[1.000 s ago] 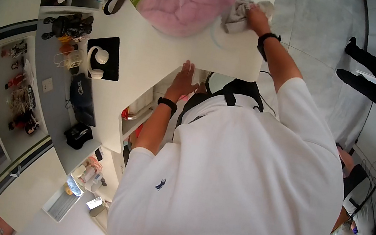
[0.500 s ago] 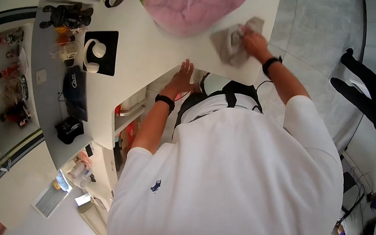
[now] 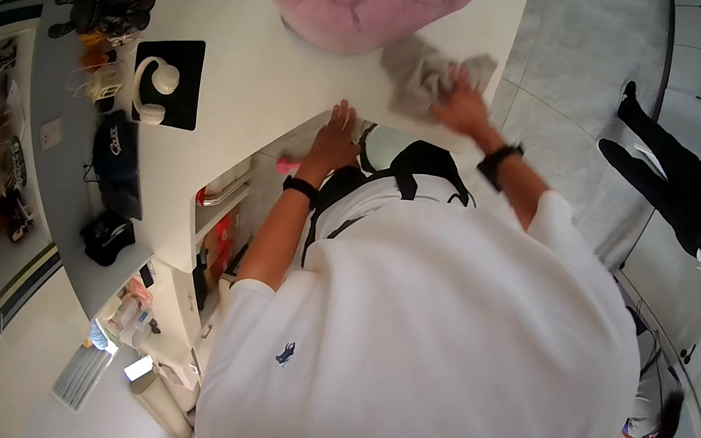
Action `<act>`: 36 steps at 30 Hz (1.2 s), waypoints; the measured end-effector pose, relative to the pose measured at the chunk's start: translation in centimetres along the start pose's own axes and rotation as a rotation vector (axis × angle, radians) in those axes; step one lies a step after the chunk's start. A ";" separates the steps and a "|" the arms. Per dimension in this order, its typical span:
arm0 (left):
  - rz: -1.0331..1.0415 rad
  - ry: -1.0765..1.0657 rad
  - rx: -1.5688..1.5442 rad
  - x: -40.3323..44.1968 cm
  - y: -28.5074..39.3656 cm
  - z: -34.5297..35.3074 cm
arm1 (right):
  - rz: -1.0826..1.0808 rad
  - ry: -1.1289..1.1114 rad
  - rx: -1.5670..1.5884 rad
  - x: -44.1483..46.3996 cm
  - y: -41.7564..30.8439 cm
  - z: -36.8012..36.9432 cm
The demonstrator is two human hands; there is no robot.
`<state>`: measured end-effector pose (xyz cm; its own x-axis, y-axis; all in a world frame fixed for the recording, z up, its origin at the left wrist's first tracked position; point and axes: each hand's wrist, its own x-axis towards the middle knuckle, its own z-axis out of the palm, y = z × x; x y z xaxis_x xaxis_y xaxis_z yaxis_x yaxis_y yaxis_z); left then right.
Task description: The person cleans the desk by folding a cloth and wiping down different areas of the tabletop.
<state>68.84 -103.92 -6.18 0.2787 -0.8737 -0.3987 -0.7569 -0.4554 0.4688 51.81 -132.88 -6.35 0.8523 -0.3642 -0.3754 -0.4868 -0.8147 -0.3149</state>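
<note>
My right hand (image 3: 464, 105), a little smeared by motion, presses a crumpled grey-beige cloth (image 3: 409, 74) against the white desk top (image 3: 281, 80) near its right end. Fingers bunch the cloth from above. On the desk's front edge rests my left hand (image 3: 336, 137), its fingers stretched out and holding nothing. Just beyond the cloth sits a clear plastic bag of pink stuff (image 3: 361, 0), with a green label at its left.
White headphones (image 3: 157, 91) lie on a black mat (image 3: 195, 65). Caps (image 3: 105, 237) and figures (image 3: 105, 14) stand along the desk's left side, by shelves. Another person in black trousers (image 3: 679, 188) is at the right, across the grey tiled floor (image 3: 566, 60).
My right hand has moved slightly left and nearer to me with the cloth, which is bunched differently. My left hand stays on the desk edge. The whole view has shifted a little.
</note>
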 end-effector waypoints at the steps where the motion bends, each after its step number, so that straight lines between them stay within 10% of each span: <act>1: 0.006 0.004 -0.009 -0.1 0.4 -0.2 | -0.020 -0.096 -0.023 -2.4 -2.3 -0.4; 13: -0.200 0.069 0.305 3.0 5.1 -3.0 | -0.575 -0.074 0.007 -2.4 3.0 -2.2; 14: -0.204 -0.159 0.133 4.2 6.5 -7.1 | -0.601 -0.033 -0.032 -1.9 3.3 -2.5; 16: -0.206 -0.387 -0.039 6.1 6.4 -8.2 | -0.592 0.008 -0.045 0.2 4.3 -2.3; 18: 0.102 0.196 -0.197 4.9 5.9 -5.6 | -0.576 0.039 -0.077 1.2 5.0 -1.9; 21: 0.241 0.235 -0.260 6.6 8.3 -5.4 | -0.540 0.071 -0.078 3.9 6.1 -3.7; 36: 0.388 0.043 -0.313 21.8 13.7 -3.7 | -0.158 0.282 0.069 16.3 7.0 -2.2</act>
<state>66.74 -129.85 -5.48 0.0408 -0.9921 -0.1188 -0.5976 -0.1195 0.7929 62.70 -145.47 -12.77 0.9331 -0.3539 -0.0636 -0.3475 -0.8421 -0.4123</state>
